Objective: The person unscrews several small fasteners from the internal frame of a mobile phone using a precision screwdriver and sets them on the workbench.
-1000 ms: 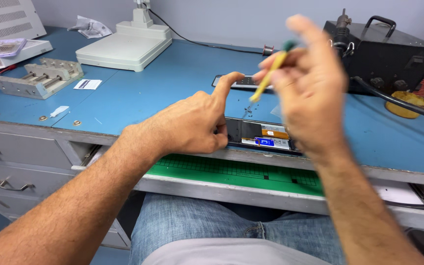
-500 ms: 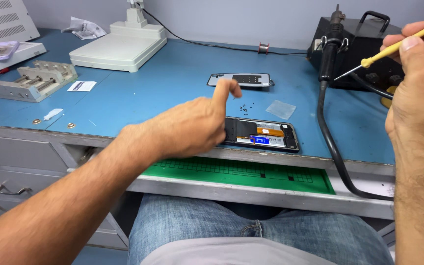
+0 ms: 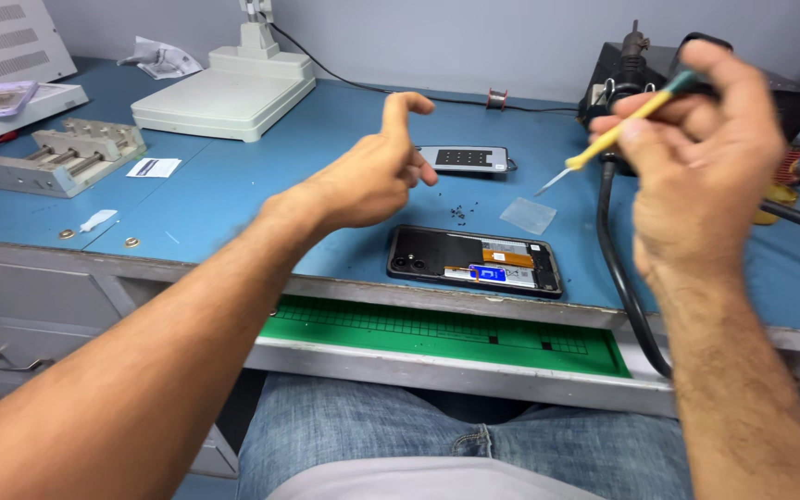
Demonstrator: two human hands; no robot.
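An opened phone [image 3: 474,261] lies face down near the front edge of the blue bench, its black and orange insides showing. My left hand [image 3: 372,171] hovers above and to the left of it, fingers loosely spread, holding nothing. My right hand [image 3: 696,157] is raised to the right of the phone and grips a yellow-handled tool [image 3: 618,130] with a thin metal tip pointing down-left. A removed back cover [image 3: 463,158] rests farther back. Several tiny dark screws [image 3: 458,214] lie between cover and phone, with a clear plastic square [image 3: 528,215] beside them.
A black soldering station [image 3: 696,88] stands at the back right, its thick cable [image 3: 618,268] running off the bench front. A white base unit [image 3: 224,93] and a metal clamp jig [image 3: 57,157] sit at the left. A green mat [image 3: 437,329] lies in the pulled-out drawer.
My left hand lifted off the phone and rose above the bench. My right hand with the tool came back in from the right edge toward the middle.
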